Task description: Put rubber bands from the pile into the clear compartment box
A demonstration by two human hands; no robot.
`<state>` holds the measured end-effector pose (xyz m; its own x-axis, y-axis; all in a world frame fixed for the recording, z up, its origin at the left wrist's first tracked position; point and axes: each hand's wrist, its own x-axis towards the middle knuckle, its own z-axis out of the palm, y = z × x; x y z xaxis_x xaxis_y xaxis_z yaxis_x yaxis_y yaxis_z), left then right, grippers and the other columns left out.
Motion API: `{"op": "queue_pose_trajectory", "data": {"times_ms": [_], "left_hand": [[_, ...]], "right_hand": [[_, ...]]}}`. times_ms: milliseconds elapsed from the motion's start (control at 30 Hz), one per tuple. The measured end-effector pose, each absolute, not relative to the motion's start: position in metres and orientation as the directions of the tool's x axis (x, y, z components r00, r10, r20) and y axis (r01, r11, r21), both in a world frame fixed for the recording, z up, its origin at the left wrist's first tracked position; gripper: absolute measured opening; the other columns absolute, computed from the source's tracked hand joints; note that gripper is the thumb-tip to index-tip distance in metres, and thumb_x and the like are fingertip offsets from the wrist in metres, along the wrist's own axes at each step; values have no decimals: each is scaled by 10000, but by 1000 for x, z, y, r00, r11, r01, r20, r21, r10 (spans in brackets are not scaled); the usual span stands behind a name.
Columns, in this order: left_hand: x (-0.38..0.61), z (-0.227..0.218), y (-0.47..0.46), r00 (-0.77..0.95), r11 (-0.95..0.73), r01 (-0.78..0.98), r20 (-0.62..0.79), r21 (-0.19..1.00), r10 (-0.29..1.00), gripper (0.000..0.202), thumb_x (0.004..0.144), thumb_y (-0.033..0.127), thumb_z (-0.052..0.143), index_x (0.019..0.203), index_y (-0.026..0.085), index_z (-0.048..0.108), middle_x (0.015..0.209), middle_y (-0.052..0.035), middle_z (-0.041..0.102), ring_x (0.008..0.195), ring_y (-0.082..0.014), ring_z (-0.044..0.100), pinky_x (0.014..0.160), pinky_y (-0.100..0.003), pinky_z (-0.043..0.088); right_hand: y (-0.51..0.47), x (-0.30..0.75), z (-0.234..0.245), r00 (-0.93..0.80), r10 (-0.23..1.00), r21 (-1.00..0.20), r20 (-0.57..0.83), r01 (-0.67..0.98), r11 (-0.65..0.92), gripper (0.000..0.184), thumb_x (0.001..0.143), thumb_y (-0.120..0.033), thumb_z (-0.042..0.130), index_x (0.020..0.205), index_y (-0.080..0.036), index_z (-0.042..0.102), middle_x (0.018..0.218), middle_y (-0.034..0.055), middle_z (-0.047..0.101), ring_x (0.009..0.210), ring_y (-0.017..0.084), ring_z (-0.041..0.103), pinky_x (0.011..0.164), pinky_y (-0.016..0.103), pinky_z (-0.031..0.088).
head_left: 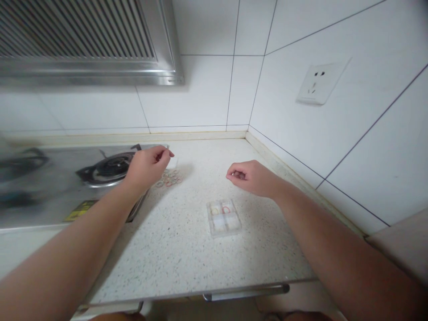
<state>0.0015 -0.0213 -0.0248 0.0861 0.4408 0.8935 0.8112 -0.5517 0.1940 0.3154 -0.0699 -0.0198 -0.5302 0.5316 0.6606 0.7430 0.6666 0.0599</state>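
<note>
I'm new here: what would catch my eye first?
Likely the clear divided box in the middle of the pale counter, a red ring bright in its far-right compartment. Then the coloured rings scattered by the stove, near the curled left grip; the right grip hangs beyond the box, curled too.

Kitchen corner

A stove [63, 178] left of the left hand [149, 164] and a metal range hood [83, 35] above it show a kitchen, with white wall tiles [207, 89] beyond the right hand [252, 178] and a speckled counter [187, 258] below.
</note>
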Motion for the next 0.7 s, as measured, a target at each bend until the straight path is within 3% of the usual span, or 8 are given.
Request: {"op": "queue_pose_trajectory", "data": {"times_ms": [167, 333, 700], "left_hand": [[-7, -25, 4, 216, -451, 889, 796, 79, 565, 358, 888, 425, 431, 934, 204, 709, 862, -51, 718, 729, -192, 622, 618, -271, 389], [-16, -28, 21, 305, -382, 924, 673, -36, 674, 371, 874, 474, 454, 925, 221, 721, 948, -71, 729, 818, -233, 641, 690, -304, 425], [-35, -27, 41, 241, -282, 959, 626, -36, 741, 375, 897, 410, 426, 1031, 226, 724, 1073, -89, 715, 957, -279, 646, 776, -320, 449]], "right_hand": [[-69, 316, -20, -529, 545, 62, 650, 752, 656, 159, 863, -271, 562, 868, -173, 687, 675, 0, 613, 600, 102, 524, 600, 244, 342], [-70, 315, -20, -544, 551, 79, 633, 753, 653, 169, 863, -276, 564, 865, -174, 698, 699, 13, 631, 615, 109, 529, 606, 251, 346], [-71, 314, -21, -565, 574, 112, 593, 763, 636, 187, 877, -301, 556, 878, -179, 698, 706, 17, 644, 622, 112, 539, 603, 252, 349]]}}
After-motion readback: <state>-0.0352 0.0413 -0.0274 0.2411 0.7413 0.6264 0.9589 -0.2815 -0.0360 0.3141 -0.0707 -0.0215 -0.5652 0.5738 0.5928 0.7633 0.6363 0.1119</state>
